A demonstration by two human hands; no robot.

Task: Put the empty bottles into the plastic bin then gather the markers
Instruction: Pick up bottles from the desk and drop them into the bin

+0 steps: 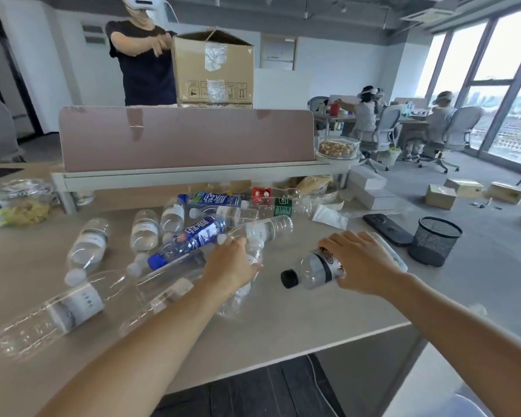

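Several empty plastic bottles lie scattered on the beige desk [283,323]. My right hand [361,263] grips a clear bottle with a black cap [310,272], lying on its side near the desk's right part. My left hand [232,266] closes around a crumpled clear bottle [241,293] in the middle of the pile. A blue-labelled bottle with a blue cap [190,239] lies just left of that hand. No plastic bin and no markers are visible.
A black mesh pen cup [435,240] and a dark phone [387,228] sit at the right. A pink divider [184,136] with a shelf backs the desk. A cardboard box [212,69] and a standing person [142,55] are behind it.
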